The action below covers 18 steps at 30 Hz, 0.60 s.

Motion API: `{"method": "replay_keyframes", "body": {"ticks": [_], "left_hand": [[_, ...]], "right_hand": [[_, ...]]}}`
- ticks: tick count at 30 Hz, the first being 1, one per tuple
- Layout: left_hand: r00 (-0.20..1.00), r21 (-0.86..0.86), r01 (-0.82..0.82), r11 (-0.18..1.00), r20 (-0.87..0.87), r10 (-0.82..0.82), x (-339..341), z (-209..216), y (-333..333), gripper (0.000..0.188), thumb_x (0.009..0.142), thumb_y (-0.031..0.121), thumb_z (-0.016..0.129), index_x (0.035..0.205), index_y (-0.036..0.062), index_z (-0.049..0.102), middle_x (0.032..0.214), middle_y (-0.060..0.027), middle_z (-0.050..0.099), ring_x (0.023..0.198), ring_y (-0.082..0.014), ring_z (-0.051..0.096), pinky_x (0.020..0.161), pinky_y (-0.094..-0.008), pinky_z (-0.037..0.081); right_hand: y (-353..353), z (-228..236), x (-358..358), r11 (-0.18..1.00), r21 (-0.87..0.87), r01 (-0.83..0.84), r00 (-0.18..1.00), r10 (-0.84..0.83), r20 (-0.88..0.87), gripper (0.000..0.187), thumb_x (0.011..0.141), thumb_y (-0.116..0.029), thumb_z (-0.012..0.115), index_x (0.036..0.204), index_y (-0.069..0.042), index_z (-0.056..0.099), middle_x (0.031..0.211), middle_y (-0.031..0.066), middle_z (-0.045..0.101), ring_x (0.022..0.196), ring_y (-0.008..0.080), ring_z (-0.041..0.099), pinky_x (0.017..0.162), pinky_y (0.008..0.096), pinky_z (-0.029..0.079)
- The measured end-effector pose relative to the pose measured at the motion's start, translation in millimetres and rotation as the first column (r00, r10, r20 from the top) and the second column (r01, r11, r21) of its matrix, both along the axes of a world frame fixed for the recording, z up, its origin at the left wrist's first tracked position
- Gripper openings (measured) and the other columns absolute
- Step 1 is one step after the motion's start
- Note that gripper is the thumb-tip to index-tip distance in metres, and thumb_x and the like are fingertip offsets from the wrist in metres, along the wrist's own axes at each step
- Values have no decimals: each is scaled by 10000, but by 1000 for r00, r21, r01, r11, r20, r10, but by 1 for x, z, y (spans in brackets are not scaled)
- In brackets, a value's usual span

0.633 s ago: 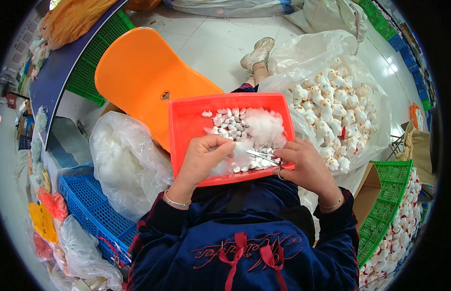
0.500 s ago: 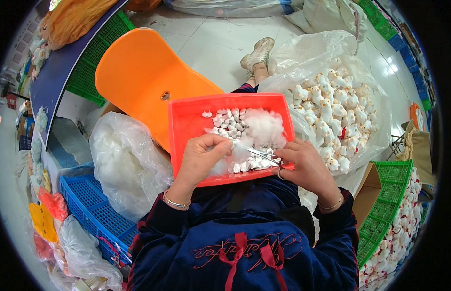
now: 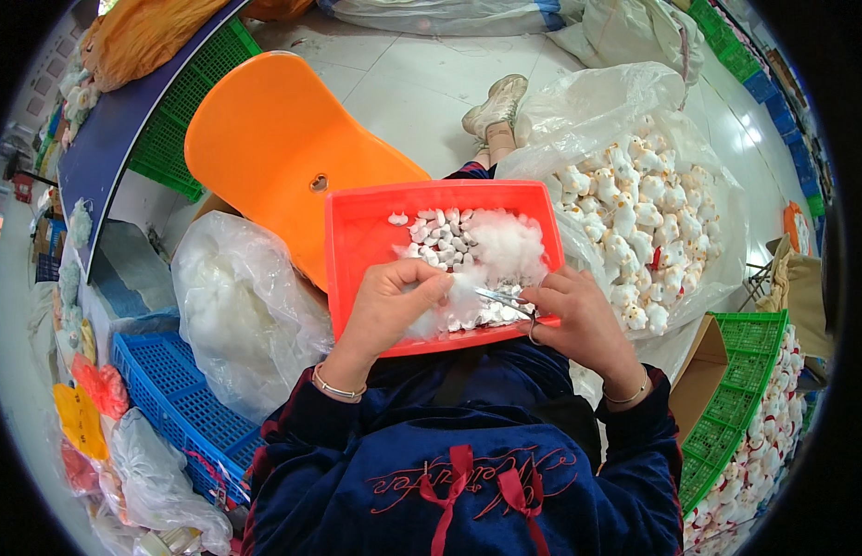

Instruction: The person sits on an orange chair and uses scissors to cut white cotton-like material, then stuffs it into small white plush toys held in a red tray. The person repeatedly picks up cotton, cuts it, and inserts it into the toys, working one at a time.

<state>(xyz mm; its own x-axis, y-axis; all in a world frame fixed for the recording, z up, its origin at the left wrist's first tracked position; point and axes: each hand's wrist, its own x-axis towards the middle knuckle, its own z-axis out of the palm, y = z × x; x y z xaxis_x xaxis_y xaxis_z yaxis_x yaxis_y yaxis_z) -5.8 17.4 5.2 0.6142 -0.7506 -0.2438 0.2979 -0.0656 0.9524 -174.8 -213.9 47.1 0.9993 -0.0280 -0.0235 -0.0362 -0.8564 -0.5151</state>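
My left hand (image 3: 405, 301) is closed in a pinch over the red tray (image 3: 357, 222); what sits between the fingertips is too small to make out. A tuft of white stuffing (image 3: 463, 298) touches those fingertips. In my right hand (image 3: 579, 313) is a slim metal scissor-handled tool (image 3: 500, 297), its tips pointing left into the tuft; whether it is scissors or forceps I cannot tell. One ring handle shows below my fingers. Small white stuffed pieces (image 3: 440, 236) lie in the tray beside a larger fluff of stuffing (image 3: 507, 243). The tray rests on my lap.
An orange chair (image 3: 264, 139) stands beyond the tray at left. A clear bag of stuffing (image 3: 218, 306) and a blue crate (image 3: 176, 389) lie left. To the right are a plastic bag of white plush toys (image 3: 635, 222), a cardboard box (image 3: 701, 375) and a green crate (image 3: 736, 408).
The tuft of stuffing and my left fingertips have shifted slightly right. The metal tool's tips have turned slightly and now meet the tuft. Both hands keep their grips.
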Motion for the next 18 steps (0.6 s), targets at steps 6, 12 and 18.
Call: {"method": "replay_keyframes", "body": {"ticks": [6, 12, 18], "left_hand": [[997, 44, 73, 996, 18, -74, 5, 0, -1, 162, 937, 125, 758, 1013, -18, 775, 881, -18, 737, 827, -77, 650, 766, -247, 528], [985, 116, 114, 987, 113, -127, -1, 2, 0, 179, 920, 114, 772, 1041, -16, 785, 927, -40, 758, 859, -83, 665, 771, -249, 539], [995, 100, 70, 992, 65, -77, -1, 2, 0, 187, 911, 116, 778, 1044, -15, 786, 915, -37, 754, 861, -83, 664, 776, -254, 537]], "right_hand": [[-8, 8, 5, 995, -31, -92, 996, 92, -10, 377, 740, -216, 830, 1098, -124, 754, 971, 44, 668, 986, 265, 622, 861, 408, 449], [-16, 12, 3, 995, 28, -100, 991, 102, -83, 378, 746, -243, 826, 1098, -120, 759, 945, 49, 674, 998, 273, 635, 865, 408, 448], [-12, 18, 12, 993, 19, -116, 987, 118, -113, 351, 763, -231, 800, 1089, -108, 762, 925, 66, 677, 981, 293, 645, 848, 424, 468]]}}
